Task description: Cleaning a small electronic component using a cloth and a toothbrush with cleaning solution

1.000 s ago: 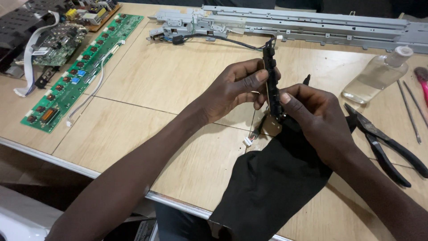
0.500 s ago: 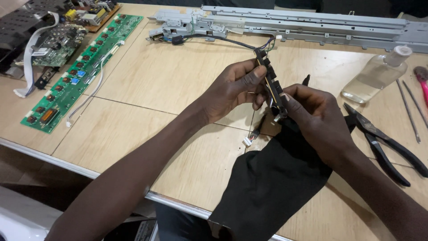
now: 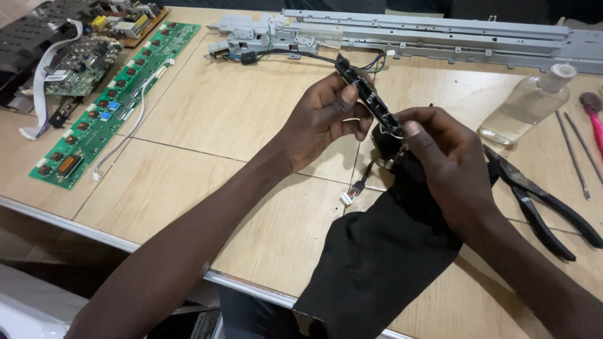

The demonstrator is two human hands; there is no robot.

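Both hands hold a narrow black button strip (image 3: 366, 94) above the wooden table (image 3: 220, 119). My left hand (image 3: 323, 119) grips its upper half with thumb and fingers. My right hand (image 3: 443, 166) pinches its lower end, with a black cloth (image 3: 377, 263) bunched under the palm and trailing off the table's front edge. The strip now leans up to the left. A thin dark cable (image 3: 295, 53) runs from its top end to the grey metal frame (image 3: 427, 34) at the back. A small white connector (image 3: 347, 198) on short wires hangs below the strip.
A long green circuit board (image 3: 113, 103) and other boards (image 3: 75, 63) lie at the left. On the right are a clear flat bottle (image 3: 524, 107), black pliers (image 3: 540, 201), thin metal rods (image 3: 575, 163) and a pink-handled tool (image 3: 593, 113).
The strip has tipped from nearly upright to leaning up-left, its top end swinging left. My left hand moved slightly up and left with it; my right hand stayed at the lower end.
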